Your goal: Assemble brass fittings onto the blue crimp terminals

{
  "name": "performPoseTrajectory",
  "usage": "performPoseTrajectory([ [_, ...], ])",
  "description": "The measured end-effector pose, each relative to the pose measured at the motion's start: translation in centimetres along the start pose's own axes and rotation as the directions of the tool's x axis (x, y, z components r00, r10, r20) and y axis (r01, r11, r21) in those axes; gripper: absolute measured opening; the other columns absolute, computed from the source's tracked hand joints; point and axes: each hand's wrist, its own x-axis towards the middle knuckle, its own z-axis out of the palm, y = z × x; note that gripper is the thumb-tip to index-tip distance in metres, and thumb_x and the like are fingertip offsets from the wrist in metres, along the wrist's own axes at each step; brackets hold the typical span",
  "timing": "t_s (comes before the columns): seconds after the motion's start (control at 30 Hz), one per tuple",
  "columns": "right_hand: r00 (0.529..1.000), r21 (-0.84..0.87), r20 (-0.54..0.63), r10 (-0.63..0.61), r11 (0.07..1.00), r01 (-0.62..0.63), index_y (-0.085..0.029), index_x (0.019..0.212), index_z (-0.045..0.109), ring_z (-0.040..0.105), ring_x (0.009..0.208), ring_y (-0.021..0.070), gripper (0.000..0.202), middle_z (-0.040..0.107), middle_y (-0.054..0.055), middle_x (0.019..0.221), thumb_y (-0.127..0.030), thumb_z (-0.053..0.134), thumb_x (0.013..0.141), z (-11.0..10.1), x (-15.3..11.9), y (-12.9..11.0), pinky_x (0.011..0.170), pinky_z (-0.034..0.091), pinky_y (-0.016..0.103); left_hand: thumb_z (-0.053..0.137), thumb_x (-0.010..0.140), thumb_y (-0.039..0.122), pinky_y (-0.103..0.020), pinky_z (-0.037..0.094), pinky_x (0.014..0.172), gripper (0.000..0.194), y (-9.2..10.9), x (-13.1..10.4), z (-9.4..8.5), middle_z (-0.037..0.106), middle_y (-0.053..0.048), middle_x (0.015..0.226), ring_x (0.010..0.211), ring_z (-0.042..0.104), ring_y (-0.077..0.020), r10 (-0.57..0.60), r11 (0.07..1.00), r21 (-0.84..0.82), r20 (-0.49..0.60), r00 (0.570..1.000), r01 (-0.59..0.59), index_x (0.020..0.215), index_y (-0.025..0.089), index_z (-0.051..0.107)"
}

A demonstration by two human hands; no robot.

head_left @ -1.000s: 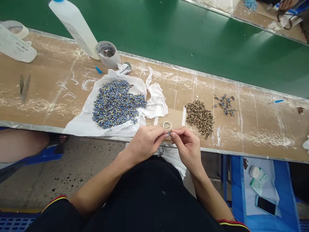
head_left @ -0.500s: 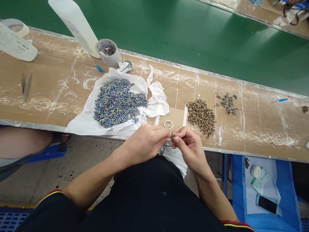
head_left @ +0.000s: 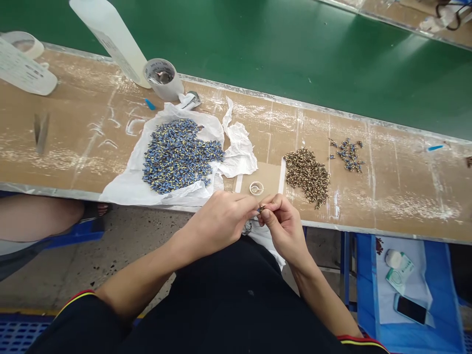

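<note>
My left hand (head_left: 223, 216) and my right hand (head_left: 282, 221) meet in front of my body at the bench's near edge. Their fingertips pinch small blue and brass-coloured parts (head_left: 261, 209) held together between them; the fingers partly hide these. Just beyond my fingertips lies a small round dish (head_left: 256, 188) on a cardboard piece (head_left: 269, 174). To the left, a large pile of blue and yellow parts (head_left: 180, 157) rests on white paper (head_left: 125, 184). A pile of brass-coloured parts (head_left: 308, 177) is right of the cardboard, and a small cluster of blue and brass parts (head_left: 349, 155) lies farther right.
White bottles (head_left: 114, 44) and tape rolls (head_left: 164, 81) stand at the back left, with tweezers (head_left: 41, 132) at the far left. A green surface (head_left: 258, 54) lies behind the bench. Another person's leg (head_left: 40, 216) is at left. A phone (head_left: 410, 309) rests on blue cloth at lower right.
The view has shifted slightly. Both hands remain together, with my right hand's fingers a little nearer the left hand around the small parts.
</note>
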Motion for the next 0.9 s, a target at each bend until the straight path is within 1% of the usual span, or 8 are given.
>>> performPoseTrajectory([
  [0.1,0.999,-0.020,0.039,-0.010,1.000,0.010,-0.021,0.084,0.055,0.053,0.069,0.0114,0.016,0.056,0.001,0.087,-0.031,0.062,0.093,-0.6,0.3,-0.4,0.064,0.046,0.026,0.051,0.095,0.014,-0.025,0.037,0.056,0.018,-0.2,-0.1,0.4,0.062,-0.001,0.067,0.059,0.056,-0.0131,0.021,0.999,-0.023,-0.042,0.999,-0.022,0.079,0.016,0.060],
  [0.2,0.999,-0.031,0.009,-0.034,0.999,0.034,-0.022,0.086,0.057,0.055,0.071,0.0122,0.013,0.057,0.001,0.087,-0.031,0.063,0.092,-0.8,0.6,-1.2,0.065,0.048,0.027,0.052,0.096,0.018,-0.024,0.041,0.062,0.014,-0.2,-0.1,0.5,0.066,-0.002,0.075,0.066,0.060,-0.0133,-0.013,0.997,-0.074,-0.104,0.995,0.005,0.089,0.016,0.063],
  [0.33,0.994,-0.004,-0.092,-0.062,0.998,0.062,-0.022,0.087,0.058,0.056,0.069,0.0114,0.010,0.058,0.000,0.083,-0.029,0.063,0.093,-0.3,0.7,-2.0,0.065,0.048,0.026,0.051,0.097,0.021,-0.025,0.046,0.072,0.016,0.1,0.1,0.4,0.070,-0.005,0.094,0.082,0.065,-0.0155,-0.067,0.989,-0.134,-0.054,0.996,0.059,0.110,0.017,0.061],
  [0.47,0.994,0.029,-0.093,-0.052,0.998,0.055,-0.022,0.087,0.058,0.055,0.069,0.0112,0.010,0.057,-0.001,0.081,-0.029,0.063,0.092,0.0,0.5,-1.9,0.065,0.048,0.026,0.043,0.100,0.024,-0.025,0.044,0.067,0.022,0.2,0.3,0.7,0.066,-0.004,0.084,0.075,0.062,-0.0157,-0.070,0.987,-0.148,-0.012,0.997,0.067,0.097,0.015,0.062],
  [0.57,0.997,0.016,-0.074,-0.035,0.999,0.037,-0.023,0.089,0.057,0.055,0.067,0.0119,0.012,0.058,-0.001,0.080,-0.033,0.062,0.093,-0.2,0.3,-1.9,0.065,0.049,0.027,0.040,0.101,0.023,-0.025,0.042,0.065,0.026,0.2,0.3,1.0,0.063,-0.004,0.078,0.071,0.059,-0.0152,-0.068,0.981,-0.184,0.009,0.998,0.069,0.089,0.015,0.061],
  [0.7,0.998,-0.104,-0.036,-0.046,0.994,0.042,-0.023,0.095,0.057,0.058,0.066,0.0136,0.018,0.060,0.000,0.077,-0.040,0.055,0.096,-0.7,0.1,-2.1,0.064,0.050,0.029,0.038,0.101,0.022,-0.024,0.041,0.065,0.028,0.3,0.4,1.0,0.061,-0.002,0.074,0.067,0.057,-0.0137,-0.056,0.956,-0.285,0.043,0.997,0.066,0.084,0.015,0.059],
  [0.77,0.994,-0.215,-0.019,-0.104,0.972,0.098,-0.022,0.090,0.056,0.057,0.065,0.0137,0.020,0.059,0.000,0.074,-0.040,0.050,0.099,-1.0,0.1,-2.2,0.062,0.048,0.028,0.037,0.101,0.024,-0.024,0.040,0.061,0.030,0.5,0.6,0.9,0.057,-0.001,0.069,0.062,0.053,-0.0123,-0.055,0.939,-0.337,0.041,0.998,0.066,0.080,0.016,0.057],
  [0.9,0.971,-0.433,0.045,-0.237,0.871,0.233,-0.022,0.077,0.052,0.053,0.058,0.0131,0.030,0.055,-0.001,0.066,-0.035,0.042,0.102,-1.2,0.2,-2.4,0.057,0.042,0.027,0.038,0.101,0.024,-0.023,0.039,0.060,0.029,0.9,0.9,1.0,0.055,-0.001,0.070,0.062,0.050,-0.0114,-0.046,0.902,-0.427,0.051,0.998,0.064,0.080,0.015,0.055],
])
